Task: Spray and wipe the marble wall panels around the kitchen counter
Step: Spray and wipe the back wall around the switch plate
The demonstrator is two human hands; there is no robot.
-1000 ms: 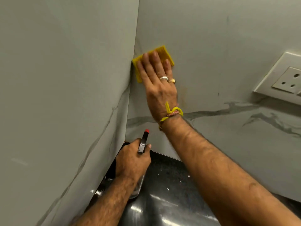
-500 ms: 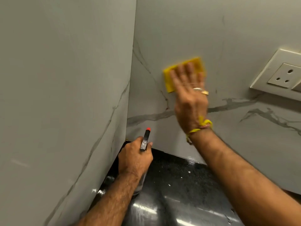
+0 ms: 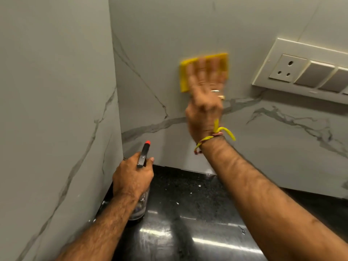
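Your right hand point(image 3: 204, 95) presses the yellow cloth point(image 3: 185, 76) flat on the back marble panel point(image 3: 188, 25), fingers straight and slightly spread, arm stretched up. Your left hand point(image 3: 131, 178) grips the spray bottle point(image 3: 141, 202) above the black counter's point(image 3: 188, 204) back left corner.

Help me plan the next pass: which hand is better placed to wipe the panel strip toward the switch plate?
Probably the right hand: it presses the yellow cloth flat on the back panel, beside the switch plate. The left hand grips the spray bottle low by the corner.
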